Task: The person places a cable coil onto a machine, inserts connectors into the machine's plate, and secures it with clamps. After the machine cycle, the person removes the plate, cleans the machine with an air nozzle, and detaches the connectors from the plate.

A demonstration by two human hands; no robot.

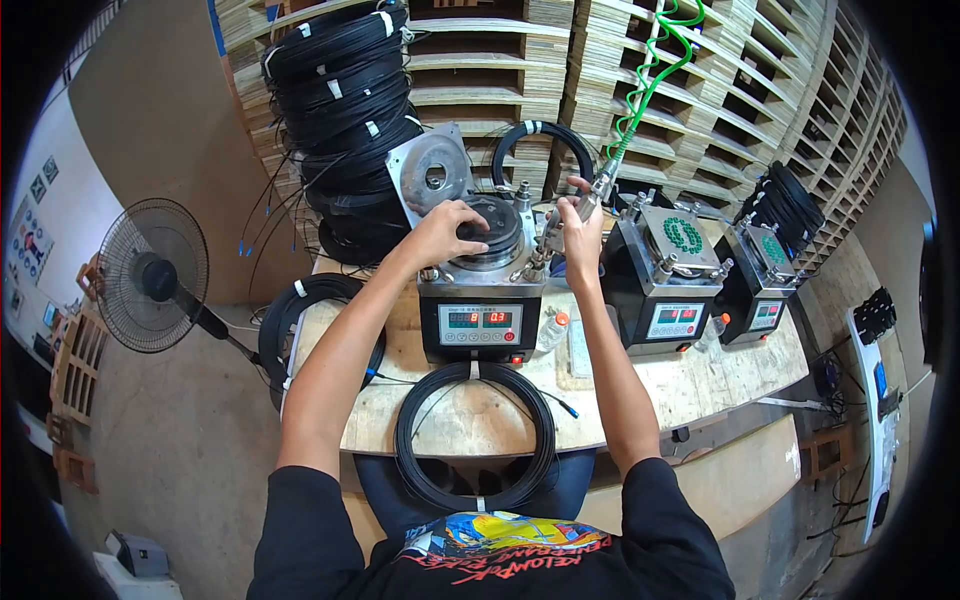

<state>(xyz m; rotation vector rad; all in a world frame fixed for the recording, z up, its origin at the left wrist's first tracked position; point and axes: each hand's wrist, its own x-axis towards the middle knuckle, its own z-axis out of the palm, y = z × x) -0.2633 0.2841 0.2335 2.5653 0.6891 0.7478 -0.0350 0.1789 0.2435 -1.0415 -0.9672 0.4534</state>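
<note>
My left hand [452, 230] is at the left edge of a dark round disc [497, 222] on top of the nearest machine [478, 310]. Its thumb and fingers are curled on that disc, though the exact contact is partly hidden. In my right hand [580, 235] is a metal air blow gun [600, 190], fed by a green coiled hose [650, 85]. The gun's lower end points down toward the machine's right side. Behind my left hand leans a square metal plate [410, 180] with a round centre. The machine's red displays are lit.
A coil of black cable [402, 430] overhangs the front table edge. Two similar machines [655, 290] [765, 270] stand right, topped with plates bearing green rings. Small orange-capped bottles [552, 332] stand between. Tall stacked cable coils [340, 130] and a fan [155, 275] are left.
</note>
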